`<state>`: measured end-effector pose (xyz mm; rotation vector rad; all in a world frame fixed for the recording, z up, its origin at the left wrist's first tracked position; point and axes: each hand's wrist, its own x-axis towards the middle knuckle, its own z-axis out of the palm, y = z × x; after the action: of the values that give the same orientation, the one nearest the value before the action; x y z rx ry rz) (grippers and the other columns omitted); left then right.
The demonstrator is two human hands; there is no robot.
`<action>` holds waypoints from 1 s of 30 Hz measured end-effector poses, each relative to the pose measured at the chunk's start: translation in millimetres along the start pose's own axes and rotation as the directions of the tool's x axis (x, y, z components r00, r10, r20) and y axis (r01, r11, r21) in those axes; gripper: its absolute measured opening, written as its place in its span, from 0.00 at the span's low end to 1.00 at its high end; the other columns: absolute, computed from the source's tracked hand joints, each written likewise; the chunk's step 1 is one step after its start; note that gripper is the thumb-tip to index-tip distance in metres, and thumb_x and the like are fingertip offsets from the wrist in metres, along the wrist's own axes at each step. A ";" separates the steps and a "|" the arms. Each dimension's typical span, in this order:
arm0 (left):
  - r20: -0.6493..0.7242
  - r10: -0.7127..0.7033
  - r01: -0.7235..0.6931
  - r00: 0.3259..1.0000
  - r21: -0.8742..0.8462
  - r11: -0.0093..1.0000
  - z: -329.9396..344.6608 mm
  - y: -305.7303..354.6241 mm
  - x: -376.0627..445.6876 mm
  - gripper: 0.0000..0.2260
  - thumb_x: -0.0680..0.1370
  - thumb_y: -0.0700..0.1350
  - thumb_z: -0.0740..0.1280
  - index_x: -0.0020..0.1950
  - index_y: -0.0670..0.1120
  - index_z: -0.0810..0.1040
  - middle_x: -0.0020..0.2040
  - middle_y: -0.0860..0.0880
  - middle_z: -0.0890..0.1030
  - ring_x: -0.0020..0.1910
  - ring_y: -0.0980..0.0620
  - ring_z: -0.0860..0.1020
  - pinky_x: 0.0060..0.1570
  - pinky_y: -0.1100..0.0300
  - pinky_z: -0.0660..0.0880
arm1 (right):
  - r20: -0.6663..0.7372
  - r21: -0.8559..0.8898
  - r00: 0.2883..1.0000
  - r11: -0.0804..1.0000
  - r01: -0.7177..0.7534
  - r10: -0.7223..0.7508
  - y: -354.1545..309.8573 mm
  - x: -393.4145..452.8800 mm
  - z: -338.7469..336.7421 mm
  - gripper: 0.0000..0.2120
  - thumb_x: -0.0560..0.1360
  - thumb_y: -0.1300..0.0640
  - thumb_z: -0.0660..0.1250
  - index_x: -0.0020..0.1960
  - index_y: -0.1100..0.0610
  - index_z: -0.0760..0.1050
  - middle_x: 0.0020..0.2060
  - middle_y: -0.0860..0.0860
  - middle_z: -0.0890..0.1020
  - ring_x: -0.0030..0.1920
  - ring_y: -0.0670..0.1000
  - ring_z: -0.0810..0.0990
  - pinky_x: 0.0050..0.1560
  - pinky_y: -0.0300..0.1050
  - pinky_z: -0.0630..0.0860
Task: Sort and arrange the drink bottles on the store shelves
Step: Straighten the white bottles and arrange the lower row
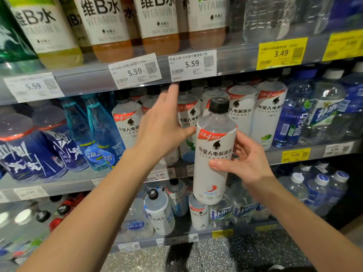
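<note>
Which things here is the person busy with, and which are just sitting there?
Busy with:
- white-label bottle, gripped by the right hand
- left hand, open, reaching to the matching white bottles on the middle shelf

Just sitting there:
- blue bottles
- price tags
- orange vitamin drinks

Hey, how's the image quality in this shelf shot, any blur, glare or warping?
Head view: the held bottle and its label are sharp; wide-angle bending curves the shelf rails; the far-left blue bottles and lower-left corner are smeared; small glare spots sit on the clear water bottles; the left hand fingertips look slightly soft.
</note>
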<state>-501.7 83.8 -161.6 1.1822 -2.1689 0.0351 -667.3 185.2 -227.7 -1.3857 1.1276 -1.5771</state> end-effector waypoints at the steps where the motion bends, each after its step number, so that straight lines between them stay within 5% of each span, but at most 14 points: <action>1: 0.019 -0.012 0.012 1.000 0.004 1.000 1.3 -0.1 5.5 0.42 0.66 0.60 0.78 0.73 0.50 0.60 0.58 0.46 0.77 0.52 0.41 0.79 0.48 0.44 0.77 | 0.000 -0.005 1.000 1.000 0.001 -0.001 -0.1 0.1 -0.4 0.27 0.54 0.51 0.82 0.52 0.43 0.80 0.50 0.43 0.86 0.52 0.43 0.83 0.50 0.36 0.79; 6: 0.105 -0.090 0.100 0.990 -0.091 0.991 12.2 -1.0 17.1 0.43 0.65 0.54 0.81 0.72 0.46 0.61 0.47 0.47 0.77 0.48 0.42 0.76 0.47 0.45 0.77 | -0.012 -0.029 1.000 1.000 0.003 -0.003 -0.5 -2.3 -2.9 0.25 0.57 0.58 0.81 0.52 0.46 0.79 0.48 0.43 0.86 0.50 0.42 0.83 0.48 0.36 0.79; 11: 0.031 -0.141 0.144 0.990 -0.164 0.976 16.5 -5.2 11.2 0.33 0.64 0.52 0.82 0.62 0.44 0.71 0.54 0.45 0.77 0.56 0.43 0.76 0.51 0.51 0.75 | -0.019 -0.028 1.000 1.000 0.001 -0.002 -1.6 -3.5 -3.2 0.27 0.57 0.59 0.84 0.52 0.47 0.79 0.47 0.42 0.86 0.49 0.42 0.83 0.49 0.37 0.79; 14: -0.028 -0.125 0.117 0.992 -0.205 0.972 15.2 -1.1 4.2 0.31 0.64 0.56 0.80 0.57 0.47 0.69 0.53 0.48 0.76 0.53 0.45 0.75 0.46 0.52 0.73 | -0.016 -0.025 1.000 1.000 0.002 -0.003 -2.8 -3.4 -3.5 0.26 0.58 0.61 0.83 0.53 0.46 0.79 0.48 0.43 0.86 0.50 0.42 0.83 0.48 0.36 0.79; 18: -0.037 -0.107 0.094 0.994 -0.269 0.959 11.1 7.8 -5.9 0.37 0.60 0.67 0.71 0.63 0.52 0.65 0.49 0.48 0.79 0.44 0.44 0.78 0.42 0.48 0.76 | -0.015 -0.011 1.000 1.000 0.005 -0.005 -5.4 -4.1 -3.6 0.26 0.58 0.61 0.83 0.53 0.48 0.79 0.48 0.44 0.86 0.50 0.42 0.83 0.48 0.35 0.79; 22: -0.035 -0.105 0.089 0.994 -0.309 0.947 9.8 11.2 -9.8 0.33 0.64 0.59 0.75 0.63 0.51 0.64 0.43 0.50 0.80 0.35 0.47 0.80 0.35 0.47 0.78 | -0.016 -0.003 1.000 1.000 0.012 -0.012 -6.9 -5.5 -4.4 0.27 0.58 0.61 0.83 0.54 0.48 0.79 0.48 0.44 0.86 0.51 0.42 0.83 0.48 0.34 0.78; 24: -0.040 -0.131 0.109 0.991 -0.354 0.929 10.9 10.0 -10.5 0.33 0.64 0.59 0.78 0.61 0.50 0.66 0.43 0.52 0.81 0.38 0.49 0.81 0.37 0.50 0.78 | -0.013 -0.002 1.000 1.000 0.018 -0.018 -7.8 -5.2 -5.6 0.27 0.58 0.62 0.82 0.54 0.48 0.79 0.49 0.44 0.86 0.51 0.43 0.83 0.48 0.34 0.78; 27: -0.041 -0.125 0.104 0.991 -0.336 0.936 12.2 8.8 -11.4 0.37 0.61 0.63 0.77 0.64 0.47 0.73 0.57 0.51 0.81 0.57 0.50 0.78 0.52 0.57 0.74 | -0.010 0.013 1.000 1.000 0.020 -0.020 -8.5 -4.3 -6.2 0.27 0.59 0.63 0.82 0.54 0.48 0.79 0.49 0.44 0.86 0.51 0.42 0.83 0.48 0.34 0.78; 30: -0.071 -0.097 0.067 0.993 -0.340 0.938 9.8 8.0 -16.0 0.35 0.61 0.62 0.79 0.63 0.47 0.77 0.58 0.52 0.81 0.58 0.52 0.78 0.57 0.56 0.74 | -0.014 0.001 1.000 1.000 0.025 -0.025 -7.7 -3.9 -7.4 0.25 0.60 0.61 0.80 0.54 0.46 0.80 0.50 0.44 0.86 0.52 0.43 0.83 0.49 0.35 0.78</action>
<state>-507.0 97.3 -176.0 1.0492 -1.9503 -0.3051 -673.9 192.5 -222.0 -1.3945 1.1214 -1.6073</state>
